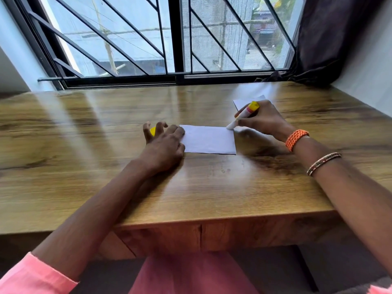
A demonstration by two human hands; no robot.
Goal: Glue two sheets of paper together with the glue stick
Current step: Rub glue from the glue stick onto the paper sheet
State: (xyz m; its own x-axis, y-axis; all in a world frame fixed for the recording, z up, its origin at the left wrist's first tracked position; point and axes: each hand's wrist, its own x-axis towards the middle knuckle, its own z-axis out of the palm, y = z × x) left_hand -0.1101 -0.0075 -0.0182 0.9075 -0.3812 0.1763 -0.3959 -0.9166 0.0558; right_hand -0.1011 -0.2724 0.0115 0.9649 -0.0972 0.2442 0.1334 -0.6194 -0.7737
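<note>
Glue stick tip meets the upper right corner of a white sheet on a wooden desk.

At frame centre the white sheet (pixel 209 140) lies flat on the desk (pixel 84 128); the left hand (pixel 164 143) presses its left edge, fingers spread, with a yellow cap (pixel 152 130) partly hidden under them. The right hand (pixel 262 119) pinches the tilted glue stick (pixel 244 114). A second sheet (pixel 244 101) lies behind that hand, in front of the barred window (pixel 176 39).

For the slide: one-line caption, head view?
Right hand presses glue stick to paper sheet corner; left hand steadies it.
</note>
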